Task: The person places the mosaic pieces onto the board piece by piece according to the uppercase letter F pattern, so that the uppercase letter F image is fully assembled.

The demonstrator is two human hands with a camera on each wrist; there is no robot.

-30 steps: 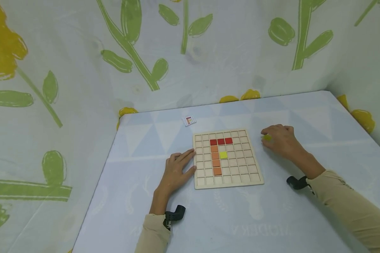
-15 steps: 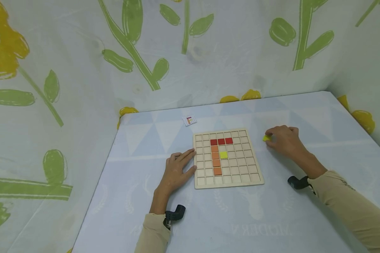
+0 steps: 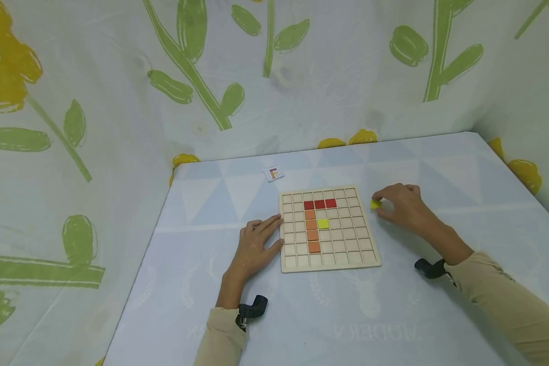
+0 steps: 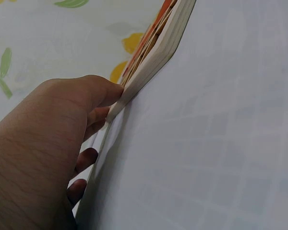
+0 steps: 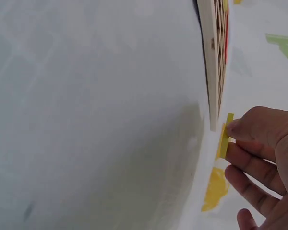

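Observation:
A square wooden grid board (image 3: 347, 234) lies on the table. Three red tiles (image 3: 319, 204) form a row on it, and several orange tiles (image 3: 312, 235) run down a column below the leftmost red one. One yellow tile (image 3: 323, 223) sits beside that column. My left hand (image 3: 251, 249) rests at the board's left edge, fingertips and thumb touching the rim, as the left wrist view also shows. Off the board's right edge, my right hand (image 3: 402, 207) pinches another yellow tile (image 5: 224, 139) between thumb and fingers.
A small pattern card (image 3: 274, 174) with a coloured grid lies behind the board, toward the table's back edge. A flower-printed cloth (image 3: 329, 76) rises behind the table (image 3: 201, 203). Both wrists wear black camera mounts.
My right hand first shifted slightly right, then came back left toward the board with the yellow tile, which shows more plainly now. The left hand and the board have stayed put.

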